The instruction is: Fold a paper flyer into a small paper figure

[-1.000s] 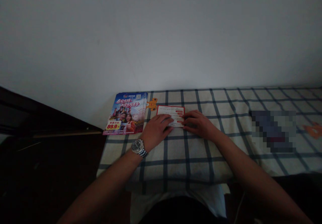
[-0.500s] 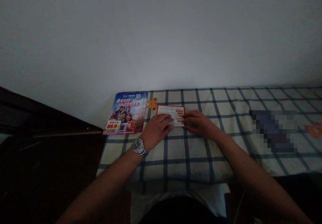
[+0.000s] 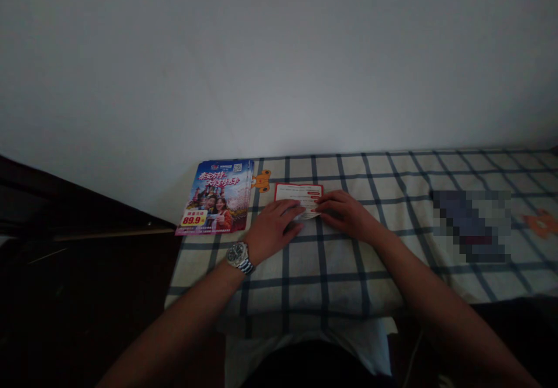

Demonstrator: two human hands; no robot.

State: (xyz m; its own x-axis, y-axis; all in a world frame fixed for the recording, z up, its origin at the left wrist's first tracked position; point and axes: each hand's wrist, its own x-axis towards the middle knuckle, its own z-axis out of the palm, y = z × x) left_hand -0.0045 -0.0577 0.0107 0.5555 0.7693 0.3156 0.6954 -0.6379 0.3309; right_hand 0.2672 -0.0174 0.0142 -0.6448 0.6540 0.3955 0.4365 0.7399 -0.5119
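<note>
A white leaflet with a red border and red labels point(image 3: 299, 193) lies on the checked cloth, its lower edge curving upward under my fingers. My left hand point(image 3: 274, 225) presses on its lower left part, and my right hand point(image 3: 342, 212) grips its right side. The lower middle of the leaflet is hidden by my fingers. To the left lies a stack of glossy brochures point(image 3: 215, 196) marked 89.9, with an orange cartoon-shaped paper piece point(image 3: 261, 181) next to its right edge. A metal wristwatch point(image 3: 238, 254) sits on my left wrist.
A white-and-blue checked cloth point(image 3: 370, 272) covers the surface, which meets a white wall point(image 3: 279, 68) at the back. A pixelated blurred patch point(image 3: 471, 225) and an orange shape point(image 3: 542, 223) lie to the right. Dark floor point(image 3: 87, 301) drops away on the left.
The view has shifted slightly. The leaflet's lower edge now curves more under my fingers, while both hands stay on it.
</note>
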